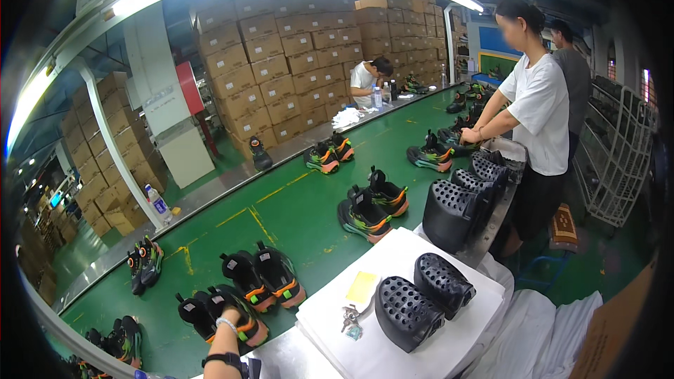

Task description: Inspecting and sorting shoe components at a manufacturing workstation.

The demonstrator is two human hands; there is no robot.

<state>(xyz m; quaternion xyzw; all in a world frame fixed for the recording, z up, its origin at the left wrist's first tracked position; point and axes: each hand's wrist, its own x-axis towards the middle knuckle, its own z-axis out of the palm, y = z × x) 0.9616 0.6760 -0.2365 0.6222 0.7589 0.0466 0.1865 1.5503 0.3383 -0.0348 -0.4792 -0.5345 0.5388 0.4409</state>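
Observation:
My left forearm comes in from the lower edge, with a pale bracelet and a dark watch at the wrist. My left hand (pixel 229 314) reaches down to the opening of a black sneaker (pixel 251 324) with an orange and pink sole; its fingers are hidden there. The mate of that shoe, another black sneaker (pixel 195 314), stands close on the left. Just behind them is a pair of black sneakers (pixel 277 274) with orange trim. My right hand is out of view.
Black perforated shoe-shaped covers (pixel 407 312) rest on a white padded surface (pixel 337 337) beside keys (pixel 350 316) and a yellow note (pixel 361 286). Several sneaker pairs stand along the green conveyor (pixel 210 245). A co-worker (pixel 537 91) handles shoes at far right; stacked cartons (pixel 270 70) line the back.

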